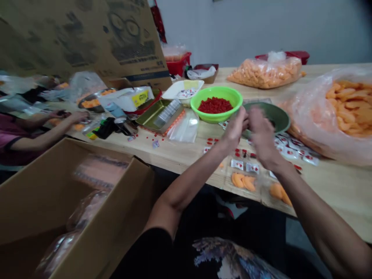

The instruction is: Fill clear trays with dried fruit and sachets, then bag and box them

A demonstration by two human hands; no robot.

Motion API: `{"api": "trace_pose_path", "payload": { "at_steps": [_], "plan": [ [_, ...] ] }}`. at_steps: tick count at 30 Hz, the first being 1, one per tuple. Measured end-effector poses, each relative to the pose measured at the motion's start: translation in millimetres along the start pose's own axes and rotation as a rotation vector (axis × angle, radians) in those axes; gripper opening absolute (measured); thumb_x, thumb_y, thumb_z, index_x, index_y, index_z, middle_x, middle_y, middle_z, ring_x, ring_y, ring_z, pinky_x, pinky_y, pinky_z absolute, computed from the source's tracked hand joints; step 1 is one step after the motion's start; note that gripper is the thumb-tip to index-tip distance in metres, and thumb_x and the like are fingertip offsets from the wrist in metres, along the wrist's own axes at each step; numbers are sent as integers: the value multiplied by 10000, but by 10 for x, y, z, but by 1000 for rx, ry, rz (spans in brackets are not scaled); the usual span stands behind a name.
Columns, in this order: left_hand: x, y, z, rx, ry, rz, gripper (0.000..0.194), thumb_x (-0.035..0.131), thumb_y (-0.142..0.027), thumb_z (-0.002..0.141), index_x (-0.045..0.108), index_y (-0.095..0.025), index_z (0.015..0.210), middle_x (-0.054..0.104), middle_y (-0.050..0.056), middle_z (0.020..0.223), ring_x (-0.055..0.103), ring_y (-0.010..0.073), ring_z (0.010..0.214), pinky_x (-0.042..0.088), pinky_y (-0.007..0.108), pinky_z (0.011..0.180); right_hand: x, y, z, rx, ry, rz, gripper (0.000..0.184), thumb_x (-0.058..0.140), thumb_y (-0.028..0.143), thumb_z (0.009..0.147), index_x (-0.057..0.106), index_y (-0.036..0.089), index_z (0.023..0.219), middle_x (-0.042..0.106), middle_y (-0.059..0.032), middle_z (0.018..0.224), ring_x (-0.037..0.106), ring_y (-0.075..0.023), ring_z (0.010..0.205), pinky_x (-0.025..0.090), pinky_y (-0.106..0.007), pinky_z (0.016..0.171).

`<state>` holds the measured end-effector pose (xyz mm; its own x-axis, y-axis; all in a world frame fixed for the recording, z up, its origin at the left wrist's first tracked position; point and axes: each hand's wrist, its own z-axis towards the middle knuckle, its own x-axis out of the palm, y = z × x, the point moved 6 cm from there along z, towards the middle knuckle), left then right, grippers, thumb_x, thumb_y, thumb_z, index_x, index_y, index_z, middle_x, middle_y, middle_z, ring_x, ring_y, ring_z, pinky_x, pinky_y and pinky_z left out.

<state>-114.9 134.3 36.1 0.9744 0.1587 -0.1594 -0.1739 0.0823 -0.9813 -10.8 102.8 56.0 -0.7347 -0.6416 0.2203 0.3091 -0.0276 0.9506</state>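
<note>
Both of my hands are raised over the near side of the table, close together, beside a dark green bowl (279,116). My left hand (236,127) is near the lime green bowl (216,93) of small red pieces. My right hand (261,133) is smeared by motion in front of the dark green bowl. Whether either hand holds anything is not visible. Beneath them lie clear trays with orange slices (243,181), small white packets (252,167) and red pieces (241,153). More orange slices (280,192) show beside my right forearm.
A large bag of orange slices (351,108) stands at right, another filled bag (264,72) behind. Left of the bowls sit a gold tray (151,112) and clear plastic bags (186,128). An open cardboard box (136,174) stands at lower left. Another person's arm (49,131) reaches in.
</note>
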Motion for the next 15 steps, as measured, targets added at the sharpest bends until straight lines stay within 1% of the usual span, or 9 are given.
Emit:
{"api": "trace_pose_path", "payload": {
  "at_steps": [1,3,4,6,8,10,11,13,15],
  "plan": [
    [-124,-161,-76,68,28,-39,694,68,-531,1084,531,-144,1425,596,136,1415,505,278,1398,443,492,1113,-81,-105,91,35,-25,-209,588,329,389,1007,414,201,1557,106,-9,1703,-80,-308,1559,32,-647,1205],
    [-497,-424,-229,172,62,15,598,145,-515,1098,512,-178,1430,640,65,1327,559,235,1343,452,476,1086,-398,-240,158,139,-61,-952,588,380,419,1011,391,208,1560,107,-69,1706,21,-318,1566,43,-662,1207],
    [-740,-502,-289,224,41,59,544,182,-484,1106,475,-182,1452,630,46,1338,561,205,1335,437,462,1101,-604,-242,127,183,-93,-1208,588,377,418,1021,369,198,1567,121,-96,1702,78,-308,1564,57,-652,1211],
    [-1230,-492,-398,323,-80,168,447,304,-405,1103,453,-154,1442,603,54,1386,554,168,1323,412,434,1137,-960,-134,-34,198,-187,-1397,604,361,409,1042,304,161,1590,144,-128,1694,138,-264,1558,112,-579,1232],
    [-1467,-277,-556,393,-164,509,484,377,-478,1075,521,-130,1379,593,91,1397,525,193,1326,372,453,1173,-1122,-18,-261,173,-283,-1391,620,319,416,1063,242,135,1610,187,-140,1683,170,-219,1552,166,-488,1246],
    [-1337,130,-749,360,-50,865,573,346,-552,1057,564,-107,1346,586,143,1407,473,275,1373,304,546,1198,-1030,-64,-468,198,-302,-1435,623,258,449,1075,217,154,1622,244,-139,1667,203,-229,1544,209,-496,1240],
    [-1170,369,-859,325,80,986,591,348,-554,1050,566,-100,1359,553,170,1451,422,324,1420,269,590,1200,-898,-167,-546,233,-271,-1493,621,239,470,1075,226,180,1624,251,-135,1666,206,-261,1544,221,-540,1230],
    [-811,762,-1083,288,273,1138,577,406,-543,1030,541,-148,1429,416,173,1580,252,399,1515,221,637,1196,-527,-496,-648,298,-131,-1614,599,214,488,1073,272,243,1617,228,-116,1676,182,-332,1545,232,-623,1197],
    [-507,993,-1258,312,395,1201,612,412,-530,1027,431,-186,1532,297,147,1652,157,401,1547,185,632,1210,-156,-857,-713,316,3,-1711,586,197,467,1074,296,260,1613,191,-119,1686,152,-367,1546,230,-638,1185]
  ]
}}
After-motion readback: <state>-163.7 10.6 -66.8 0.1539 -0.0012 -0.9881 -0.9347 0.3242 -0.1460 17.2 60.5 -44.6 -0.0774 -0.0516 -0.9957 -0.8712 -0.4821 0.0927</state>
